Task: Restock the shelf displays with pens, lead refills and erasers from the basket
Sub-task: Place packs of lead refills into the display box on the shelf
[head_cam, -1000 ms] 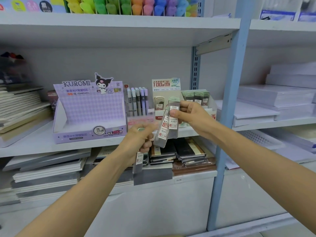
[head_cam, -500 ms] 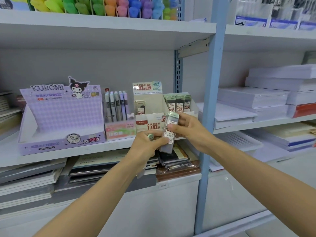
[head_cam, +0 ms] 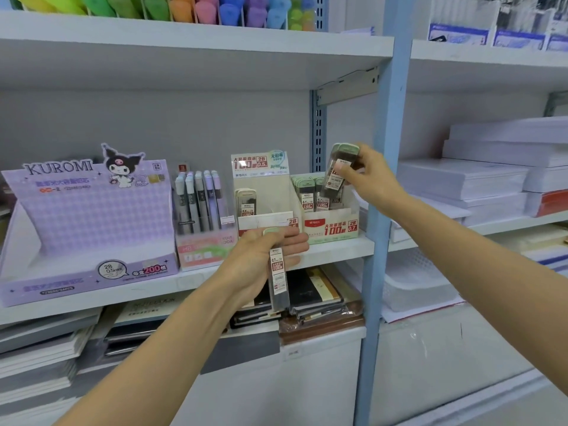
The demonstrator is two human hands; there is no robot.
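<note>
The right grip (head_cam: 372, 179) is pinching seemingly light, stiff, slick refill cases (head_cam: 334, 183) near their caps, the 0.7 box (head_cam: 332, 229) just below; the left grip (head_cam: 258, 262) is clasping a spare case (head_cam: 278, 281).

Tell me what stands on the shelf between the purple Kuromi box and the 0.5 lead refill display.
In the head view, a pen display on a pink base stands between them.

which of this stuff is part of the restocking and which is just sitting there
In the job:
left hand holding single refill case
right hand holding refill cases at 0.7 display box
0.5 display box

Just there:
Kuromi box
paper reams
notebooks
</note>
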